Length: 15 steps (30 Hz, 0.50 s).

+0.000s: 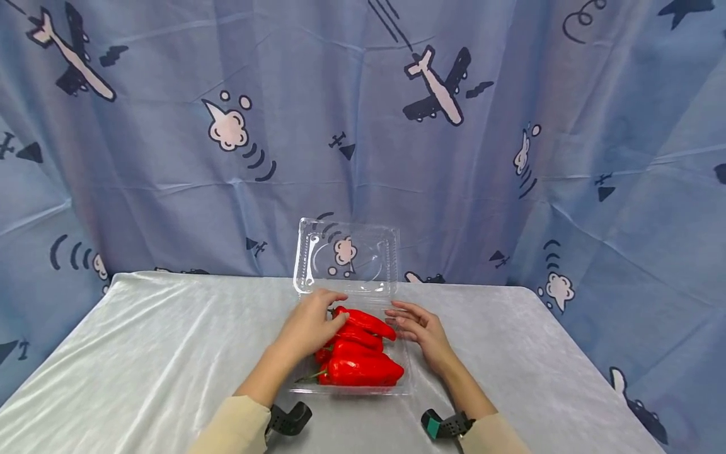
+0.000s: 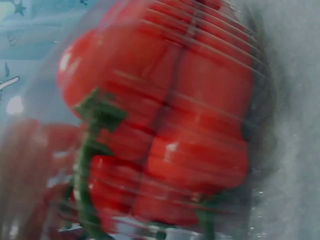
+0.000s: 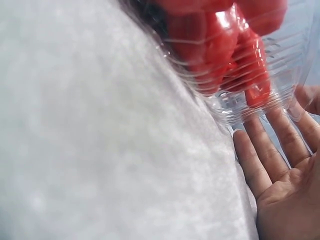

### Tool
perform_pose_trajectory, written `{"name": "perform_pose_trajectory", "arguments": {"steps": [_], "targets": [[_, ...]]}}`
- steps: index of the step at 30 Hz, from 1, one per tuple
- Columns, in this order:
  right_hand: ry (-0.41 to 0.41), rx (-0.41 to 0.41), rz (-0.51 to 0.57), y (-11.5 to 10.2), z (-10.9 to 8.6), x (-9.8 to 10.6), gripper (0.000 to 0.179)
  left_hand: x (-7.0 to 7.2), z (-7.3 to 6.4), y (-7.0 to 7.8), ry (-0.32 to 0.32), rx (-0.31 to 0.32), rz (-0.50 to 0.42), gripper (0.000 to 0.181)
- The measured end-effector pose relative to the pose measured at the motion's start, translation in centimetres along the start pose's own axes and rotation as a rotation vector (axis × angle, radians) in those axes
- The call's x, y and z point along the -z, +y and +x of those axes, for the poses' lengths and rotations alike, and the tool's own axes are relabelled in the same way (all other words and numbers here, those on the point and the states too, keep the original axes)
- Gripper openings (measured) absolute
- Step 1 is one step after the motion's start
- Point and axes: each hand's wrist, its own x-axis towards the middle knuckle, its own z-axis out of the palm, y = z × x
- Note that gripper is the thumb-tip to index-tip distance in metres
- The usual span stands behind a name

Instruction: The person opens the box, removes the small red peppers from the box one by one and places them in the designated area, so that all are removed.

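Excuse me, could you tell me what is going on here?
A person's left hand is at the left side of a clear plastic box, close to the red peppers inside; whether it touches one is unclear. The right hand, loosely open, is at the box's right side. The box sits on a white cloth, its lid raised at the back.

It looks like a staged filming corner: a blue curtain (image 1: 386, 183) printed with planes (image 1: 441, 93) hangs behind and beside a white-draped table (image 1: 159, 353), and 2 wrist cameras (image 1: 292, 421) are worn; whether it stands in a home or a lab cannot be told
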Motion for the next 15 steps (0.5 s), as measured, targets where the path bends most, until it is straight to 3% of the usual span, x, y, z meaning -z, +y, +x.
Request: {"name": "perform_pose_trajectory", "arguments": {"steps": [15], "targets": [[0.001,-0.007,-0.011,0.03,-0.07,0.12,0.050,-0.83,-0.04,-0.14,-0.003,0.044,-0.010,0.030]]}}
